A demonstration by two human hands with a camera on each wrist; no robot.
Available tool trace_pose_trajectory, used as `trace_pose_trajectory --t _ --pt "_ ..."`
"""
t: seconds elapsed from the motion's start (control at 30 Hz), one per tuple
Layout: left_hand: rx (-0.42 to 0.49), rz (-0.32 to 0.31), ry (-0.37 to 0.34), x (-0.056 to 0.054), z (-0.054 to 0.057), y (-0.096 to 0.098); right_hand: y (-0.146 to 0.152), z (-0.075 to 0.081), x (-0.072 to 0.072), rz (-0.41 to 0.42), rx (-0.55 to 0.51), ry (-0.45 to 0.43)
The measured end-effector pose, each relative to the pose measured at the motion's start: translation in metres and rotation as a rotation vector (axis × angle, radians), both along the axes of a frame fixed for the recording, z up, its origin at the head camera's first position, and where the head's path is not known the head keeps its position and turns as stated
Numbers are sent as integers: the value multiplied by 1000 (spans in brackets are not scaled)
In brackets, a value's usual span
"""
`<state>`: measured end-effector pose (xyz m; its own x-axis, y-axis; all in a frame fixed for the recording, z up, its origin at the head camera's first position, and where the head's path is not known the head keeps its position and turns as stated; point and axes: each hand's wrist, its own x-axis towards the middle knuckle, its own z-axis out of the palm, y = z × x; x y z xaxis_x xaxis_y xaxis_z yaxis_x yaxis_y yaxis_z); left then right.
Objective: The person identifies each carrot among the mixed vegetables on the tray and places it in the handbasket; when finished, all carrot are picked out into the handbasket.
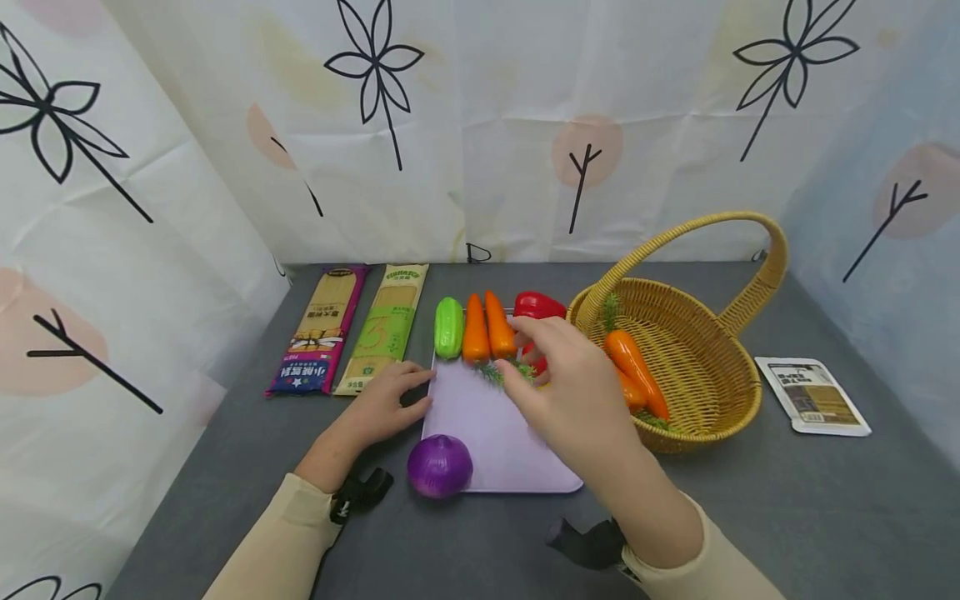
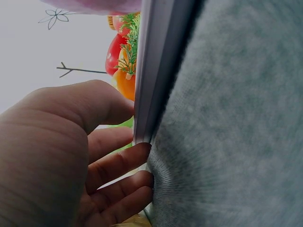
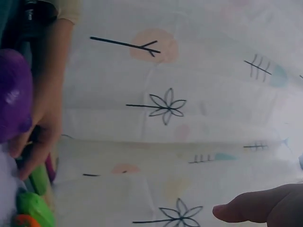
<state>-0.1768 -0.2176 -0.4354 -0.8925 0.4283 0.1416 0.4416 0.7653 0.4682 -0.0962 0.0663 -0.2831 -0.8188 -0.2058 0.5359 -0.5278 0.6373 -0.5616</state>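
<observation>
Lilac board (image 1: 487,442) lies flat on the grey table (image 1: 465,550). Your left hand (image 1: 386,404) is at its 9 o'clock edge, loose fingertips touching the rim. Your right hand (image 1: 581,387) is at 2 o'clock, thumb and fingers spread wide, near the orange carrots (image 1: 476,329) and red pepper (image 1: 540,305). You've got a green vegetable (image 1: 448,327) at 11, purple onion (image 1: 440,467) at the 7 o'clock corner, wicker basket (image 1: 693,358) at 2, packets (image 1: 386,333) at 10.
</observation>
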Motion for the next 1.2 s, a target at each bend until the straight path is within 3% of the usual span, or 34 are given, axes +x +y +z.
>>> trace_pose_trajectory --t 0.37,0.8,1.0,1.2 --pt "11 -25 33 0 -1 0 -48 -60 -40 28 179 -309" --pt "8 -32 47 1 1 1 -53 -103 -65 14 250 -506" --pt "4 -30 43 2 1 1 -53 -115 -70 14 217 -536" --pt "-1 -14 29 1 1 2 -52 -121 -75 30 214 -502"
